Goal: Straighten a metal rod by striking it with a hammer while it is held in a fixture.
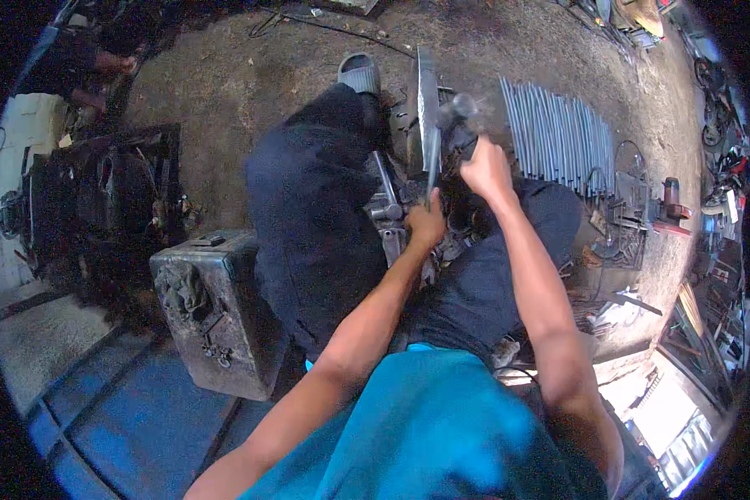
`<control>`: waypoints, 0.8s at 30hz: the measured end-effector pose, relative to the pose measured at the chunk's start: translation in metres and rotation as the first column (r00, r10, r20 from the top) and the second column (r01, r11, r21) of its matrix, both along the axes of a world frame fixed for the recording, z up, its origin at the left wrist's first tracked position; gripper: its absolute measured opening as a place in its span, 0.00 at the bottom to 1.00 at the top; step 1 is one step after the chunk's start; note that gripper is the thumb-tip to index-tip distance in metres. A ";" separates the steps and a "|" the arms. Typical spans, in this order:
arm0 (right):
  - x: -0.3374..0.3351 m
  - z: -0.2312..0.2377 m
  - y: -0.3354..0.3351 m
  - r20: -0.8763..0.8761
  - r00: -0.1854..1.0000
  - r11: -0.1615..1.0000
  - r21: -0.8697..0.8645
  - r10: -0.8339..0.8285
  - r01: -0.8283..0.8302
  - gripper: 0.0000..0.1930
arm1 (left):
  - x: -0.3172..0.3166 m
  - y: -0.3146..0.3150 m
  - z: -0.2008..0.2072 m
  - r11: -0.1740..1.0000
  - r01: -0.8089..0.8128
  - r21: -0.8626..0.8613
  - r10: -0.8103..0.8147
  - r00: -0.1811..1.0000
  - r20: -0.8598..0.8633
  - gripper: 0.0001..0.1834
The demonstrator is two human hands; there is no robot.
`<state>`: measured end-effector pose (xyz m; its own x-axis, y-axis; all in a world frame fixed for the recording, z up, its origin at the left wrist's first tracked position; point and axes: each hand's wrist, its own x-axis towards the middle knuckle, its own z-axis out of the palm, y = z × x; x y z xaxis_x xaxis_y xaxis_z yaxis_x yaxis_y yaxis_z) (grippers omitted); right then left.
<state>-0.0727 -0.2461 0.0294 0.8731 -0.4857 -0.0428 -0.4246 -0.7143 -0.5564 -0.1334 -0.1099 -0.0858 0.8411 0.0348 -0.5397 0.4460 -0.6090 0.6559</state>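
Steel strip [429, 117], flat and grey, stands on edge between the person's knees on the dirt floor [225, 75]. Left hand [426, 223] is clenched around the strip's near end, just below it. Right hand [486, 167] is closed tight on the handle of a hammer [461, 112], whose head is motion-blurred, right beside the strip's upper right edge; contact with the strip cannot be told. Row of grey metal rods [558, 137] lies on the floor to the right of the strip, near but apart. Grey sandal [358, 73] sits at the strip's upper left, on the foot of the dark-trousered leg. Rusty metal box [212, 308] with a latch stands well left of and below the strip. Red-and-grey power tool [671, 204] lies far right of the strip, beyond the rods. Small metal scrap clutters the ground under the strip.
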 end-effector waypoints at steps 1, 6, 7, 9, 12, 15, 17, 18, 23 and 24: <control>0.004 -0.014 -0.009 -0.059 0.996 0.997 -0.036 0.071 -0.073 0.19 | -0.002 -0.004 0.001 0.996 -0.022 0.089 0.021 1.000 0.015 0.41; 0.051 0.036 -0.013 0.172 0.981 0.996 -0.004 0.093 -0.094 0.14 | 0.008 0.007 0.012 0.997 -0.017 -0.071 0.015 1.000 -0.023 0.45; 0.050 0.066 0.001 0.296 0.953 0.995 0.048 0.071 -0.089 0.13 | -0.001 0.014 0.002 0.993 -0.060 -0.100 0.057 0.998 -0.029 0.46; 0.053 0.094 0.006 0.401 0.915 0.994 0.064 0.051 -0.083 0.12 | -0.002 0.017 -0.017 1.000 -0.021 -0.009 0.021 1.000 -0.013 0.45; 0.034 0.060 0.003 0.340 0.940 0.999 0.050 -0.003 -0.015 0.18 | -0.001 0.007 -0.002 0.999 -0.018 -0.042 0.019 1.000 0.013 0.44; 0.016 -0.001 -0.001 -0.346 0.936 0.983 -0.139 0.069 -0.124 0.19 | 0.000 0.005 0.002 0.997 -0.056 -0.059 0.058 0.998 0.026 0.44; 0.030 -0.018 -0.023 -0.275 0.954 0.988 -0.063 0.116 -0.138 0.17 | 0.001 -0.001 0.001 1.000 -0.010 0.024 0.009 0.999 0.035 0.43; 0.033 -0.014 -0.026 -0.221 0.969 0.993 -0.031 0.108 -0.117 0.17 | -0.002 0.001 0.002 1.000 -0.003 0.008 0.003 0.999 0.045 0.42; 0.042 0.086 0.006 0.193 0.981 0.981 0.191 -0.015 -0.023 0.18 | 0.003 0.011 -0.004 0.998 0.009 0.061 -0.015 0.996 0.093 0.42; 0.037 0.083 0.008 0.187 0.982 0.981 0.192 -0.016 -0.021 0.18 | -0.001 0.014 -0.003 0.999 0.019 -0.051 -0.015 0.996 0.086 0.40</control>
<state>-0.0353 -0.2379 0.1128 0.8756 -0.4821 0.0290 -0.2982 -0.5868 -0.7528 -0.1341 -0.0956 -0.0892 0.8844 -0.0062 -0.4667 0.3769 -0.5803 0.7219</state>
